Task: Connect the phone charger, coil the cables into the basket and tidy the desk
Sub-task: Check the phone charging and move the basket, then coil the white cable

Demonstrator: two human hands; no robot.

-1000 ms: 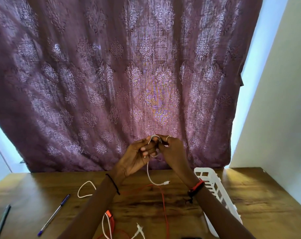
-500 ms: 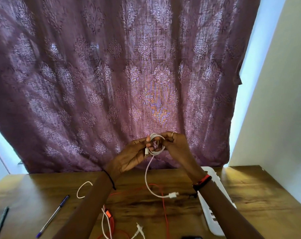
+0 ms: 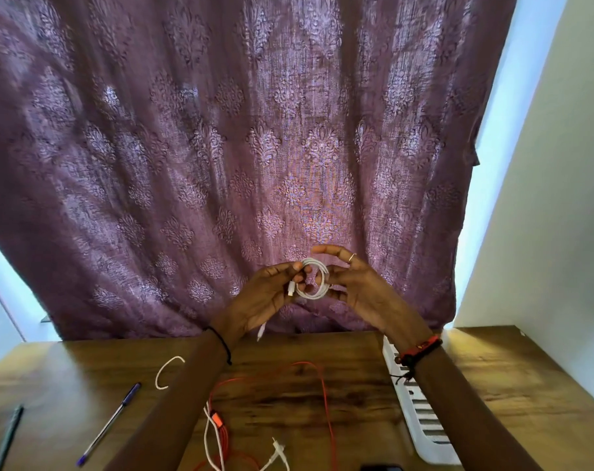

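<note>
The white cable [image 3: 314,280] is held up in front of the curtain [image 3: 221,130], well above the counter [image 3: 526,402], wound into a small round coil of about 3 turns. It is pinched at its left edge by the left hand [image 3: 265,297], 1 plug lying just beside the thumb. The right hand [image 3: 360,290] is spread, its fingers lifted and relaxed, and only the coil's right edge is touched. A short loose tail is seen hanging below the left palm. By the look of it, that tail is best tucked through the loops before the pinch is loosened, or the turns could spring apart. The basket [image 3: 421,413] lies on the counter under the right wrist, so a short lowering to the right is all that is called for. A red cable [image 3: 322,396], another white lead [image 3: 209,436] and 2 pens [image 3: 110,424] are left on the counter.
</note>
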